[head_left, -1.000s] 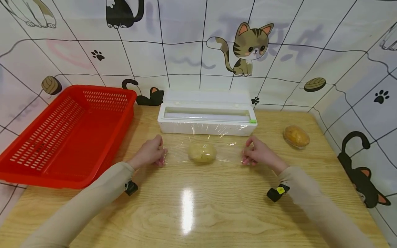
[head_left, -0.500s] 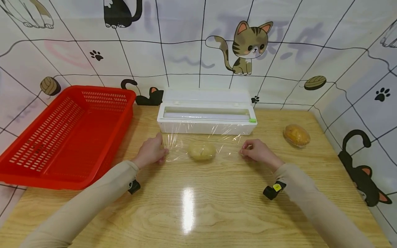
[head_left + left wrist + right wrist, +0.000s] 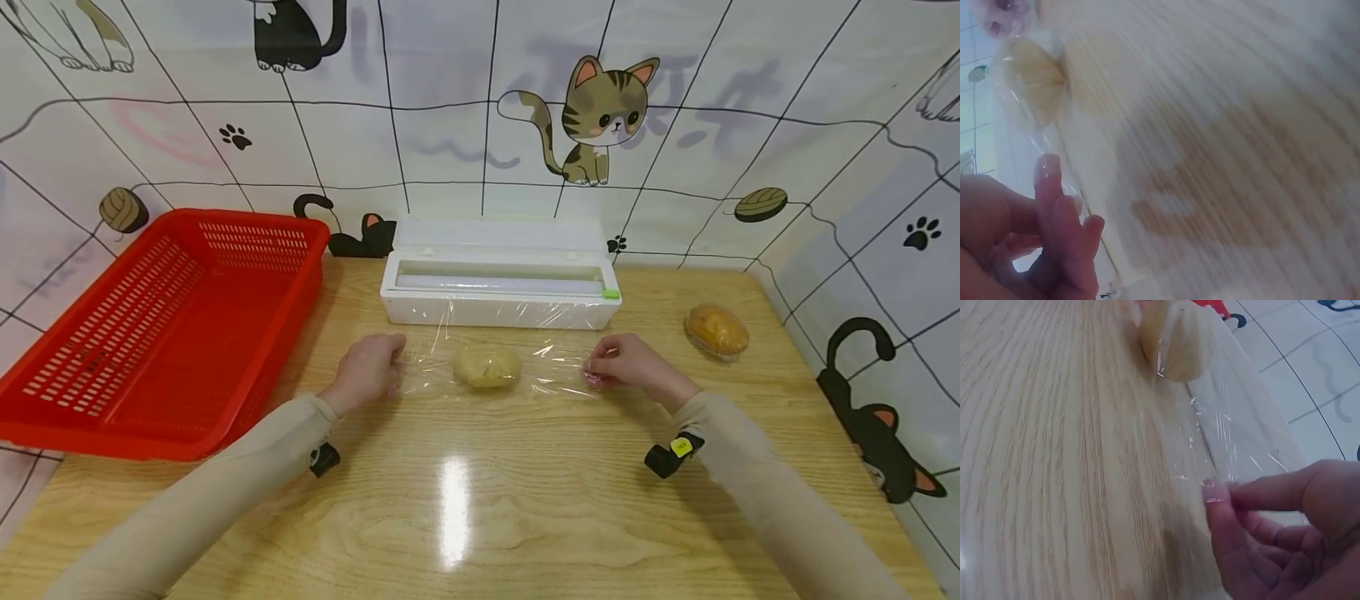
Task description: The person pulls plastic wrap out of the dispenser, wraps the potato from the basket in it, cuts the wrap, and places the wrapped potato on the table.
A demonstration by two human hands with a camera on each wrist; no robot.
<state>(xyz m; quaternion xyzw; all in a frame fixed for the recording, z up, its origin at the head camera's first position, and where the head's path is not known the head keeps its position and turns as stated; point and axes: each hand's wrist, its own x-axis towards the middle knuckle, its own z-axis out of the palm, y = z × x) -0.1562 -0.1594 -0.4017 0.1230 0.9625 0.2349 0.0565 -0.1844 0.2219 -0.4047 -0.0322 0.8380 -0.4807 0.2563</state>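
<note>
Left hand (image 3: pixel 366 372): wrap (image 3: pixel 553 367) is pinched by bent fingers | right hand (image 3: pixel 628 365): wrap is pinched between thumb and forefinger | yellow food (image 3: pixel 487 367): is seen through wrap, on table (image 3: pixel 562 500) between both hands, before white box (image 3: pixel 495 312)

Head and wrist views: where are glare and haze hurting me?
Head view: mostly crisp, with a bright glare streak on the table and glints on the clear film; left wrist view: hazy, washed out, a blurry dark patch on the table; right wrist view: wood grain clear, right hand slightly soft.
</note>
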